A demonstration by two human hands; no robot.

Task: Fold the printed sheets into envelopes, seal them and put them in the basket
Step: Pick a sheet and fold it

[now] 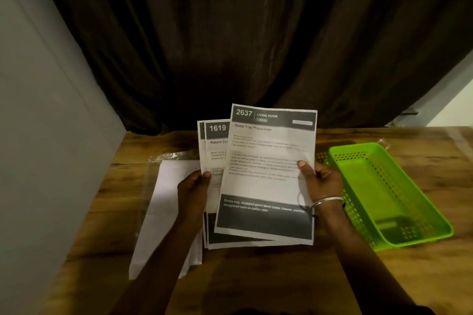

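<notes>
On my feed the front sheet (266, 174), headed "2637 LIVING ROOM", is held up off the table at the middle of the view, tilted slightly clockwise. The right hand (322, 181) pinches it at its 3 o'clock edge: the thumb lies flat on the printed face and the fingers are curled out of sight behind the paper. Partly covered by it, toward 9 o'clock, I see the rear sheets (216, 146), the top one headed "1619". The left hand (194, 192) grips them at their left edge, thumb on the front and fingers wrapped behind. How many sheets sit in that bunch I cannot tell.

At 3 o'clock of the sheets a green perforated basket (384, 192) lies on the wooden table (384, 276), angled, just beside the right wrist, which wears a thin bangle (326, 201). At 8 o'clock a white stack (163, 212) rests on a clear wrapper (166, 156), partly under the left forearm. A dark curtain (230, 33) hangs at 12 o'clock.
</notes>
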